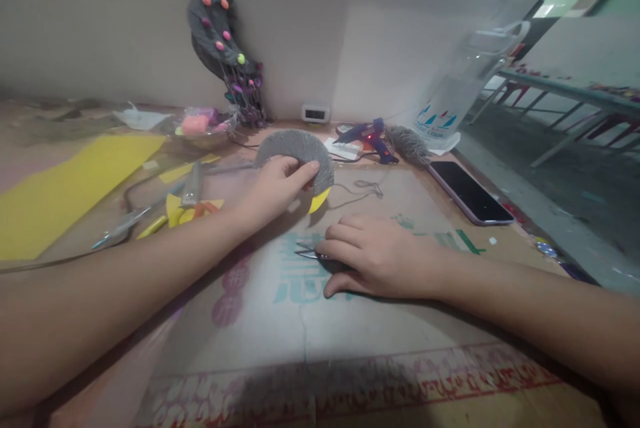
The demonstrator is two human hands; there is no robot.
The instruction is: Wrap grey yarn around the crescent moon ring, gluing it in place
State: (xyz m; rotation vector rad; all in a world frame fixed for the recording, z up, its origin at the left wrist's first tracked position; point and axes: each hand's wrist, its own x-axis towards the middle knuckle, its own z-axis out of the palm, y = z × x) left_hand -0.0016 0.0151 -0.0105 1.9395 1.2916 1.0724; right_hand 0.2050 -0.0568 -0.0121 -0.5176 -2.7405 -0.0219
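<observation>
Left hand (293,178): thumb and fingers closed in a pinch. Right hand (367,256): palm down, nearer, fingers curled.

Crescent (293,141) in my left hand (287,178): wound yarn, matt, ribbed
Snips (307,254) in my right hand (373,255): metal blades
Phone (470,193): smooth, glossy screen
Bottle (453,81): clear plastic
Yarn bundle (407,143): rough, matt

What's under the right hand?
Metal blades stick out past the fingers of the right hand, above a printed surface. Any handles, and whatever print lies beneath the palm, are covered.
</observation>
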